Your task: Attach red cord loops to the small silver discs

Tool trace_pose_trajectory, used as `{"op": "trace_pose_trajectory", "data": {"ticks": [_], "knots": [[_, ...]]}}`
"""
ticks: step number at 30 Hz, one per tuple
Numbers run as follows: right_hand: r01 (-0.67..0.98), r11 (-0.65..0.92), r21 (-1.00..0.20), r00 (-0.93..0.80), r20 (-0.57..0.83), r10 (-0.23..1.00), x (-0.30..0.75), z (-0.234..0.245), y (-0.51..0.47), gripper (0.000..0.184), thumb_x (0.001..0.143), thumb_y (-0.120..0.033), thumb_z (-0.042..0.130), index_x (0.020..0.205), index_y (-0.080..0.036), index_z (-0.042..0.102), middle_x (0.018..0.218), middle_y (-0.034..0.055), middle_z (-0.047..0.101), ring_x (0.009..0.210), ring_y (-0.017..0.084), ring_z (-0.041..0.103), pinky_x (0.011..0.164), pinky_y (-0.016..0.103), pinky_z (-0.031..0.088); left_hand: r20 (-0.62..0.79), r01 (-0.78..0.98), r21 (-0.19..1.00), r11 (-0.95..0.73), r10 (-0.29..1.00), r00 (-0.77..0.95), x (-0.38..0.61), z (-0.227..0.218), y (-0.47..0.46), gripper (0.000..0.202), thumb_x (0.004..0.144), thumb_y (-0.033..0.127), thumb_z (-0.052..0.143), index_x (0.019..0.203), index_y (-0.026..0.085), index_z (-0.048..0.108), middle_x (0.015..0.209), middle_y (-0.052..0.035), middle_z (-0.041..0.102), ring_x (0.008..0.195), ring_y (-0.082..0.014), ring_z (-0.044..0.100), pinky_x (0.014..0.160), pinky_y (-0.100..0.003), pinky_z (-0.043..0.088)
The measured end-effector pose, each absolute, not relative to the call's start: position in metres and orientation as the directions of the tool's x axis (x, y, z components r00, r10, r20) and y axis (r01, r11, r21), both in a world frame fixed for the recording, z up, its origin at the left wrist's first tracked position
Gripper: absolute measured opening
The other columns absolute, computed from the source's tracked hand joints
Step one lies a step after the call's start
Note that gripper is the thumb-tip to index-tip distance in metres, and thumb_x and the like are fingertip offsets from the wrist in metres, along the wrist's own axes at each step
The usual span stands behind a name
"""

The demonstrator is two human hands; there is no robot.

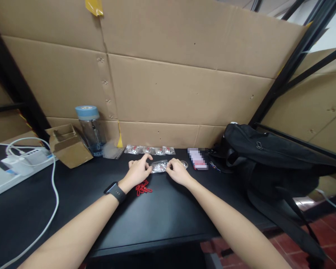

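Observation:
My right hand (177, 172) pinches the right end of a small clear plastic packet (159, 166) lying on the desk. Something silvery with bits of red shows inside it. At the packet's left end is my left hand (138, 172), its thumb close to the plastic and its index finger curved away from the thumb. A dark watch (115, 191) is on the left wrist. Just below the left hand lies a red knotted cord (143, 188). Behind both hands, a row of similar clear packets (149, 150) runs along the cardboard. Part of a tape roll (185, 164) peeks out beyond my right hand.
A phone-like item (197, 158), partly blurred out, and a black bag (271, 160) are on the right. To the left stand a blue-lidded bottle (90, 130), an open cardboard box (71, 147), clear plastic sleeves (112, 150) and a power strip (22, 172) with a white cable.

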State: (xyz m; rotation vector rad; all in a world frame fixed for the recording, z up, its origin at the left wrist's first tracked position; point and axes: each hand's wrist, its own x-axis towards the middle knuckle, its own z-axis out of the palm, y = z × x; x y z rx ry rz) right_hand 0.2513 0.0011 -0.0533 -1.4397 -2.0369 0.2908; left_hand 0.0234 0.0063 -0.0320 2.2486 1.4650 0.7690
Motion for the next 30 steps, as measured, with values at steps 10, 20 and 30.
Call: {"op": "trace_pose_trajectory", "data": {"ticks": [10, 20, 30], "knots": [[0.784, 0.561, -0.264, -0.41, 0.459, 0.788, 0.251, -0.04, -0.014, 0.041, 0.09, -0.01, 0.054, 0.126, -0.028, 0.062, 0.134, 0.0068, 0.059, 0.119, 0.025, 0.049, 0.096, 0.04, 0.041, 0.369, 0.8, 0.249, -0.545, 0.818, 0.442, 0.02, -0.038, 0.003, 0.038, 0.089, 0.016, 0.047, 0.113, 0.033, 0.072, 0.12, -0.0053, 0.068, 0.117, -0.0274, 0.052, 0.088, -0.043, 0.03], [0.773, 0.532, -0.346, -0.411, 0.365, 0.835, 0.248, -0.036, -0.014, 0.024, 0.102, -0.028, 0.049, 0.117, -0.03, 0.068, 0.117, 0.0048, 0.074, 0.105, 0.022, 0.06, 0.091, 0.04, 0.031, 0.321, 0.751, 0.354, -0.558, 0.827, 0.463, 0.017, -0.035, 0.005, 0.028, 0.082, 0.027, 0.061, 0.107, 0.029, 0.072, 0.119, -0.0039, 0.072, 0.119, -0.0296, 0.055, 0.095, -0.046, 0.032], [0.753, 0.406, -0.517, -0.237, 0.363, 0.901, 0.249, -0.032, -0.01, 0.025, 0.099, -0.041, 0.051, 0.091, -0.023, 0.066, 0.08, -0.0017, 0.074, 0.079, 0.017, 0.066, 0.091, 0.036, 0.033, 0.191, 0.649, 0.67, -0.36, 0.929, 0.318, 0.015, -0.032, 0.021, 0.021, 0.087, 0.044, 0.063, 0.092, 0.029, 0.076, 0.097, 0.0014, 0.079, 0.098, -0.0224, 0.071, 0.09, -0.032, 0.045]]}}
